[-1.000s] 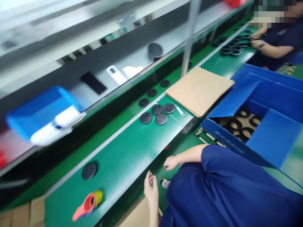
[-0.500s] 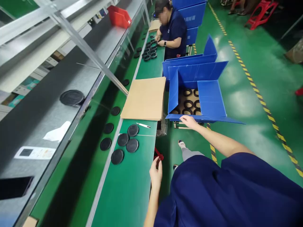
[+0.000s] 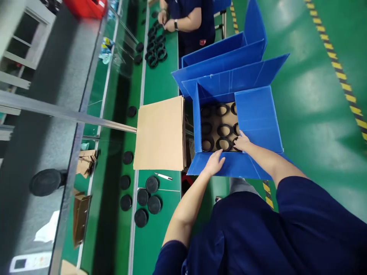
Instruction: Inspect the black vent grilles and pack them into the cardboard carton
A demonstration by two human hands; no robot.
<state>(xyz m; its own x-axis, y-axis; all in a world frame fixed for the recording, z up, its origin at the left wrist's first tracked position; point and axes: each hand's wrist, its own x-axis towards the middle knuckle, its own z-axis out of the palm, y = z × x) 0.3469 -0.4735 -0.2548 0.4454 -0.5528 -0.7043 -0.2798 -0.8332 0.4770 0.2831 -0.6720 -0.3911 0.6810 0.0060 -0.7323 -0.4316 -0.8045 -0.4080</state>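
A blue corrugated box (image 3: 259, 119) stands with its flaps raised. Black rings (image 3: 224, 130) lie in rows on a brown cardboard sheet (image 3: 229, 116) inside it. My right hand (image 3: 243, 143) reaches over the near edge, fingers stretched onto a black ring at the near right, part of which the hand hides. Over the near flap (image 3: 200, 165) is my left hand (image 3: 213, 163), open, with thumb and fingers apart and nothing in it. Its fingertips come close to the front row of rings.
Left of the box, a stack of cardboard sheets (image 3: 159, 133) lies on the green bench. Several black discs (image 3: 154, 204) and a white cutter-like tool (image 3: 164, 176) lie nearer me. A co-worker (image 3: 187, 19) handles something small by more black rings (image 3: 156, 46). Another blue box (image 3: 223, 53) stands behind.
My left hand has moved from the bench edge to the box's near flap. My right hand has gone from the box edge inward onto a ring. The view has turned toward the box.
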